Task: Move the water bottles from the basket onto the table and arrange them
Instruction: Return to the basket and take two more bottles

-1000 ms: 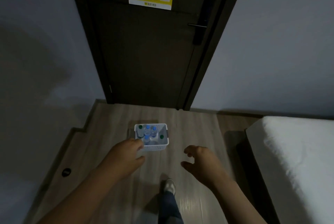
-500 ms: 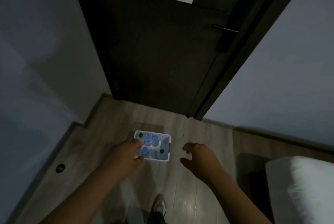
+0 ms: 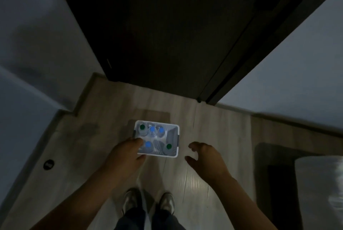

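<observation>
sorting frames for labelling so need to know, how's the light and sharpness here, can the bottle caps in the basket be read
Head view: dim, the door nearly black; the basket is brightest, three blue caps and two green caps readable, bottle bodies hazy; soft glare on the floor by the right hand; the bed at the right edge smeared.
</observation>
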The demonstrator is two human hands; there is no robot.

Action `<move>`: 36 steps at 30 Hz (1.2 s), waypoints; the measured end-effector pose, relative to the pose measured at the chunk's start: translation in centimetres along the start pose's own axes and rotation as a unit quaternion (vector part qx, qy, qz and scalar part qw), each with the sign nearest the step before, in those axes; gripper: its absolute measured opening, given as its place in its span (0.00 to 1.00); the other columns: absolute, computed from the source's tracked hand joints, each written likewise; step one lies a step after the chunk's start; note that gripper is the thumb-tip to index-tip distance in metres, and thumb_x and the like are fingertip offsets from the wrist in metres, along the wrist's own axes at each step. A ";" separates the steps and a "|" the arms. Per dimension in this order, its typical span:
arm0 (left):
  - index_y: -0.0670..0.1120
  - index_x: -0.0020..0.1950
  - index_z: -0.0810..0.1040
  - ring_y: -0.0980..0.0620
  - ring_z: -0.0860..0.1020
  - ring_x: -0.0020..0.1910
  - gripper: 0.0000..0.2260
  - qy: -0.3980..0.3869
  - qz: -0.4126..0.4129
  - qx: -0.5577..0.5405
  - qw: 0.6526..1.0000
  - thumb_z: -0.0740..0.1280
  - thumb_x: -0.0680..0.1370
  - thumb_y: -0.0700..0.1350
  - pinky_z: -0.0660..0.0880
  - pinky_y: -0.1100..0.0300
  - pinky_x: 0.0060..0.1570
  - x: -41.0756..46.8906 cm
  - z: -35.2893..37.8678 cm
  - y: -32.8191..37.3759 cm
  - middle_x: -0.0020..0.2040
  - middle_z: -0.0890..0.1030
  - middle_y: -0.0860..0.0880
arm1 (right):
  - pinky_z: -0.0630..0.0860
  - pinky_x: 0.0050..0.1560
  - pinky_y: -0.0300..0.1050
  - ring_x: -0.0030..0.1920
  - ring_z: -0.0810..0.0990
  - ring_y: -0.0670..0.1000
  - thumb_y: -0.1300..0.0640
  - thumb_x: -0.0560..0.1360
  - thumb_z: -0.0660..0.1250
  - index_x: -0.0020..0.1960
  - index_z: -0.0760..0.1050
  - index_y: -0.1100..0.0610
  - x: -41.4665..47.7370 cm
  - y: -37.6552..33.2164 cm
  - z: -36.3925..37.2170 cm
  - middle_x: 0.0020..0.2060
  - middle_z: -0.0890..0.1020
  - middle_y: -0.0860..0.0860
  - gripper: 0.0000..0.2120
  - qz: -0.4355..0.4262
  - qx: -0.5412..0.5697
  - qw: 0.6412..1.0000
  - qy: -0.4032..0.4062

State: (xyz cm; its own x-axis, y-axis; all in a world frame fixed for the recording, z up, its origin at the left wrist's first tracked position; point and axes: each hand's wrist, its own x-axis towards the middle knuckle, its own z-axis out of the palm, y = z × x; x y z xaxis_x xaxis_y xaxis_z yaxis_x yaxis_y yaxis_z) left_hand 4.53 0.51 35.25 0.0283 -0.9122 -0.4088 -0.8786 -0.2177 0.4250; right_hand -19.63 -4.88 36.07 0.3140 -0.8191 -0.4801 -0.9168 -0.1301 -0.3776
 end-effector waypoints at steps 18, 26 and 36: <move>0.48 0.63 0.71 0.52 0.76 0.58 0.19 -0.019 -0.018 -0.010 1.000 0.68 0.75 0.52 0.73 0.60 0.56 20.9 26.5 -17.4 0.62 0.76 0.48 | 0.70 0.50 0.35 0.55 0.78 0.48 0.48 0.74 0.70 0.66 0.71 0.53 23.3 10.8 27.4 0.59 0.78 0.50 0.23 0.025 0.057 0.998 0.030; 0.50 0.66 0.69 0.53 0.73 0.61 0.25 0.008 0.021 -0.081 0.996 0.71 0.72 0.55 0.71 0.59 0.58 25.6 34.4 -22.0 0.66 0.73 0.50 | 0.68 0.50 0.31 0.56 0.76 0.45 0.48 0.72 0.71 0.67 0.71 0.52 28.3 15.3 34.7 0.61 0.78 0.49 0.25 -0.019 0.085 0.993 0.076; 0.49 0.62 0.73 0.59 0.76 0.54 0.23 0.058 0.119 -0.158 0.978 0.75 0.70 0.51 0.74 0.61 0.55 26.9 38.1 -24.3 0.58 0.77 0.53 | 0.67 0.43 0.18 0.48 0.72 0.25 0.50 0.72 0.71 0.61 0.70 0.43 28.9 17.5 38.9 0.47 0.71 0.29 0.19 -0.091 0.168 0.972 0.135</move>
State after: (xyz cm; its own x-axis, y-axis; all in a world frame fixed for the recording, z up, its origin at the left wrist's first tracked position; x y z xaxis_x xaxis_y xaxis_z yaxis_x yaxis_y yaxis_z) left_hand 8.49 -5.55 -16.81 -0.0893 -0.9793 -0.1815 -0.6755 -0.0744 0.7336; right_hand -17.00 -9.13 -15.21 0.3452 -0.9225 -0.1725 -0.7056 -0.1339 -0.6958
